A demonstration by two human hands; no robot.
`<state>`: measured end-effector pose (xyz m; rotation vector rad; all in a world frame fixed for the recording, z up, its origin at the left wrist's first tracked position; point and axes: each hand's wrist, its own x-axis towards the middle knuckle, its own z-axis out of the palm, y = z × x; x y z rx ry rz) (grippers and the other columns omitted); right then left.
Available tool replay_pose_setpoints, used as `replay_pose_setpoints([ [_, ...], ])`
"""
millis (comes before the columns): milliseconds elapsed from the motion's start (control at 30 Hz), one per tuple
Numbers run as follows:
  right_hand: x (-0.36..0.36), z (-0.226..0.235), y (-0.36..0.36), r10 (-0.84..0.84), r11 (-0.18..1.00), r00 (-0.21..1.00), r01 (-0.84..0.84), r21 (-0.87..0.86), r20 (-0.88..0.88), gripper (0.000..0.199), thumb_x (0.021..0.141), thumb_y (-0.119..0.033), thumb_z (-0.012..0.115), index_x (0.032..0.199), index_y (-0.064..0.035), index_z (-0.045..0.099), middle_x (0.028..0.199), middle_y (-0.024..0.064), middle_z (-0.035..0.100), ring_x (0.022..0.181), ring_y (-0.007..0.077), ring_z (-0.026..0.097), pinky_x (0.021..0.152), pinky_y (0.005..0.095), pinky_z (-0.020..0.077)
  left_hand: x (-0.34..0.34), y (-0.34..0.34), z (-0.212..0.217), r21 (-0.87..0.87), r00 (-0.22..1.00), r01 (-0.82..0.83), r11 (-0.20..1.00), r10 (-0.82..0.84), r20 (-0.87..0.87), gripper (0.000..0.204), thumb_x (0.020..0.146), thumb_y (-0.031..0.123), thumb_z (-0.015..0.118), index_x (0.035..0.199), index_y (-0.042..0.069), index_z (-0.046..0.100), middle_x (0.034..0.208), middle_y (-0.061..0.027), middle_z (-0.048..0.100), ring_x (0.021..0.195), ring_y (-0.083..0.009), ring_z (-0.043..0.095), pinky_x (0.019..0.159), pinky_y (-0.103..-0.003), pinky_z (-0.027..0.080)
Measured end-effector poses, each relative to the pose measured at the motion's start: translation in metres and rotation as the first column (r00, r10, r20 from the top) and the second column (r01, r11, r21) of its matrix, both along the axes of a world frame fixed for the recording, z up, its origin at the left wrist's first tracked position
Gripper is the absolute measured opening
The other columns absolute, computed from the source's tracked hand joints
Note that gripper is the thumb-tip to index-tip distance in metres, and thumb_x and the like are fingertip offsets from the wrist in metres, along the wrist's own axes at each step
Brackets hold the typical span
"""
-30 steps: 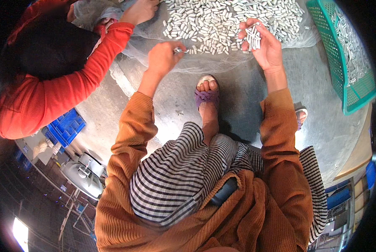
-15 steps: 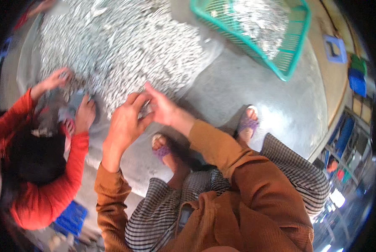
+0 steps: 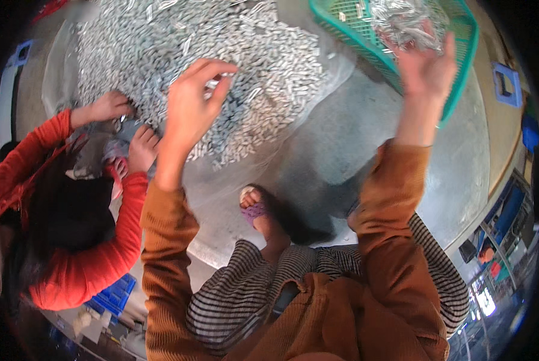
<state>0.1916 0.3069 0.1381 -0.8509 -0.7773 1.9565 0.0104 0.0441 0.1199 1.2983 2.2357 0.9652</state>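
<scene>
the left hand is hovering over the pile of whitish pieces, fingers curling, grip impossible to tell; the right hand is hanging unclenched, thumb spread, at silvery pieces in the green basket; a co-worker's hands are flanking the pile's near-left edge; grey floor is stretching between pile and basket.

The right grip is blurred; the green basket runs off the top edge.

I watch through the left fisheye camera on the person's head; it faces down, with the striped trousers very near below; ahead, its wide round view reaches to the green basket, farther off.
</scene>
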Motion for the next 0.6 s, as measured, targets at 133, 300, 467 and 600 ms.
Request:
replay_pose_setpoints([
  [133, 0.057, -0.031, 0.044, -0.507, 0.813, 0.653, 0.144, 0.565, 0.562, 0.061, 0.085, -0.023, 0.061, 0.135, 0.0011, 0.035, 0.133, 0.0171, 0.042, 0.119, 0.0267, 0.044, 0.101, 0.0443, 0.0334, -0.001, 0.008, -0.074, -0.142, 0.981, -0.021, 0.990, -0.007, -0.193, 0.015, 0.080, 0.013, 0.064, 0.094, 0.012, 0.068, 0.083, -0.0076, 0.060, 0.071, -0.0251, 0.060, 0.062, -0.033, 0.049],
  [300, 0.020, -0.056, -0.061, -0.546, 0.592, 0.710, -0.049, 0.804, 0.445, 0.047, 0.079, -0.006, 0.067, 0.123, -0.0018, 0.052, 0.119, 0.0096, 0.056, 0.108, 0.0188, 0.051, 0.088, 0.0300, 0.0444, 0.004, 0.010, -0.107, -0.179, 0.971, -0.042, 0.983, -0.002, -0.237, 0.016, 0.077, 0.021, 0.067, 0.090, 0.012, 0.067, 0.086, -0.0060, 0.061, 0.080, -0.0283, 0.061, 0.067, -0.037, 0.049],
  [467, -0.024, -0.104, -0.144, 0.007, 0.118, 0.576, -0.812, 0.571, 0.818, 0.017, 0.080, -0.008, 0.059, 0.095, -0.0099, 0.066, 0.094, 0.0061, 0.059, 0.091, 0.0207, 0.058, 0.070, 0.0334, 0.0506, -0.009, 0.001, -0.112, -0.059, 0.956, -0.203, 0.977, 0.211, 0.202, 0.016, 0.078, 0.018, 0.064, 0.089, 0.007, 0.066, 0.085, -0.0072, 0.066, 0.078, -0.0211, 0.065, 0.069, -0.031, 0.051],
  [600, -0.040, -0.139, -0.160, -0.132, -0.022, 0.462, -0.886, 0.463, 0.877, 0.015, 0.078, -0.011, 0.055, 0.088, -0.0099, 0.066, 0.089, 0.0060, 0.052, 0.090, 0.0229, 0.055, 0.070, 0.0365, 0.0491, -0.018, -0.025, -0.107, -0.088, 0.636, -0.330, 0.940, 0.290, 0.715, 0.020, 0.090, 0.017, 0.058, 0.101, 0.000, 0.058, 0.091, -0.0076, 0.067, 0.075, -0.0126, 0.063, 0.065, -0.025, 0.050],
])
